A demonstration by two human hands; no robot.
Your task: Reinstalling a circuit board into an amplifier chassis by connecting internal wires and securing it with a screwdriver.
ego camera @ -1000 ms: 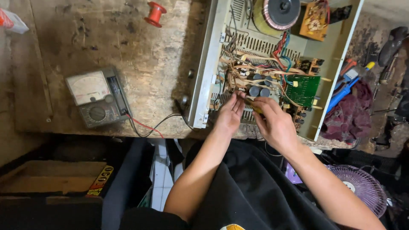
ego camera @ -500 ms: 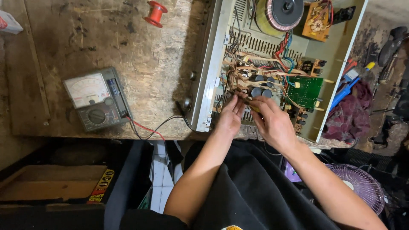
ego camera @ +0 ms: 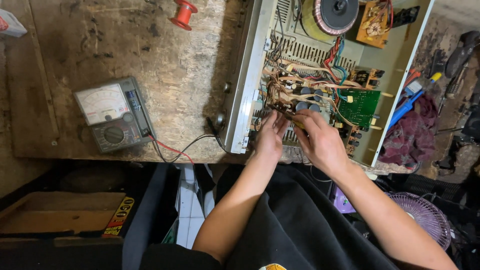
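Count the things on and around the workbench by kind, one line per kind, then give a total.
Open amplifier chassis: 1
Analog multimeter: 1
Red wire spool: 1
Toroidal transformer: 1
Green circuit board: 1
Small fan: 1
Hands at the wiring, left hand and right hand: 2
Total: 8

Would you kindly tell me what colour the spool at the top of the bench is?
The spool is red, lying on the wooden bench; the head view shows it.
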